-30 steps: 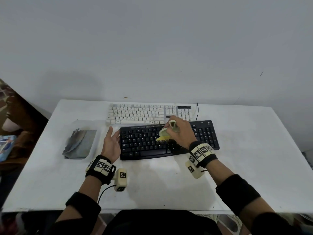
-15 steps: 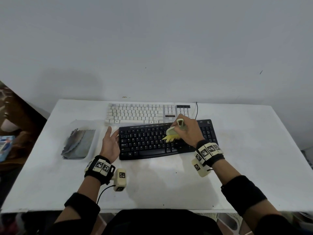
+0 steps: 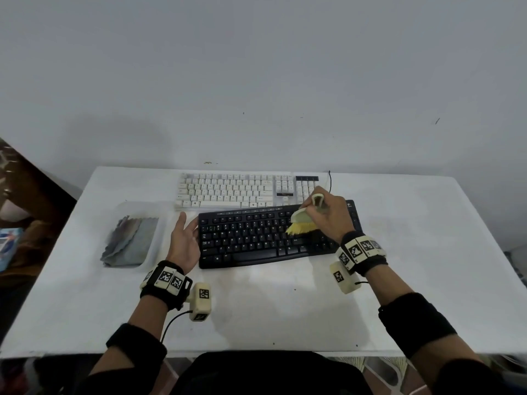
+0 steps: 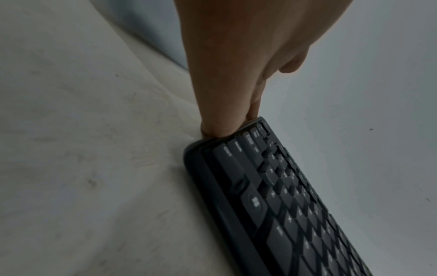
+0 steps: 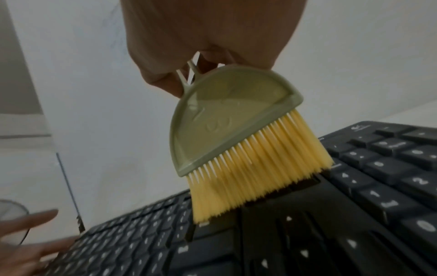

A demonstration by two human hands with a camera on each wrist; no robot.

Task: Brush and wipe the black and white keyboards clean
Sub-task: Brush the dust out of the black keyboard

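Observation:
A black keyboard [image 3: 256,238] lies at the table's middle, with a white keyboard [image 3: 228,191] just behind it. My right hand [image 3: 328,215] grips the handle of a small green brush [image 3: 301,220] with yellow bristles [image 5: 257,168]. The bristles touch the keys between the main block and the number pad. My left hand [image 3: 184,238] lies with straight fingers [image 4: 220,112] pressed against the black keyboard's [image 4: 283,205] left end, steadying it.
A clear tray [image 3: 159,223] holding a grey cloth [image 3: 129,240] stands left of the keyboards. A thin black cable [image 3: 330,181] runs from the white keyboard's back right. The white table [image 3: 427,252] has bare room on the right and in front.
My right hand has swept the brush rightward along the black keyboard, from its middle keys toward the number pad. The left hand has stayed at the left end.

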